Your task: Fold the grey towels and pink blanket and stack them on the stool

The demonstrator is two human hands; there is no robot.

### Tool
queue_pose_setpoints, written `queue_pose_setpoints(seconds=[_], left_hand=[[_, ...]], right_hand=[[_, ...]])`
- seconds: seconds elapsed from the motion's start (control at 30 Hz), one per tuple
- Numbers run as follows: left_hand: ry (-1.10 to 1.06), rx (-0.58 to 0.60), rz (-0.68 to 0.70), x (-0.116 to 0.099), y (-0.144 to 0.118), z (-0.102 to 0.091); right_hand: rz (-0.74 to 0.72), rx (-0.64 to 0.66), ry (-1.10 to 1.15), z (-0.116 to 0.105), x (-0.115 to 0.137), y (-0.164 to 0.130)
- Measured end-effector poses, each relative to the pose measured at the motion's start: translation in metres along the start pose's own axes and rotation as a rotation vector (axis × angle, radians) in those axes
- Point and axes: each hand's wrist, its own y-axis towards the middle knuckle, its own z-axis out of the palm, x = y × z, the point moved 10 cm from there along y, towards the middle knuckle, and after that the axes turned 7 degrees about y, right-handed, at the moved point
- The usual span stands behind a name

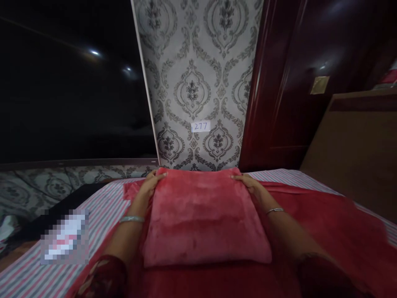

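A folded piece of red plush fabric (207, 211) lies in front of me, its top edge raised at the far side. My left hand (152, 182) grips its far left corner, thumb on top and fingers behind. At the far right corner my right hand (246, 181) pinches the fabric in the same way. Darker red cloth (328, 223) spreads out beneath and to the right; whether it is one piece with the folded part, I cannot tell. The fingers are partly hidden by the fabric.
A striped sheet (105, 207) covers the surface below. At the left stands a large dark screen (71, 91). Patterned wallpaper (192, 82) with a "277" label (200, 126) is ahead. To the right are a dark red door (285, 82) and a brown panel (356, 153).
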Motion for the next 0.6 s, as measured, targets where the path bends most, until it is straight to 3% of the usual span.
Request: queue_pose_setpoints(seconds=[0.1,0.2,0.3,0.37,0.43,0.5,0.6], left_hand=[[-0.062,0.015,0.263,-0.067,-0.017,-0.023],[0.012,0.031,0.531,-0.134,-0.050,-0.044],[0.207,0.047,0.686,-0.164,-0.087,-0.059],[0.388,0.019,0.785,-0.155,-0.113,-0.069],[0.581,-0.012,0.901,-0.123,-0.143,-0.076],[0.725,-0.001,1.002,-0.074,-0.174,-0.077],[0.839,0.126,1.027,0.010,-0.214,-0.070]], right_hand=[[-0.120,-0.019,0.090,-0.021,0.050,-0.008],[-0.436,-0.025,0.138,-0.040,0.122,-0.030],[-0.805,-0.073,0.006,-0.052,0.168,-0.083],[-0.948,-0.126,-0.182,-0.055,0.158,-0.124],[-1.011,-0.146,-0.372,-0.054,0.117,-0.160],[-1.040,-0.115,-0.502,-0.051,0.058,-0.193],[-1.042,-0.038,-0.586,-0.045,-0.028,-0.235]])
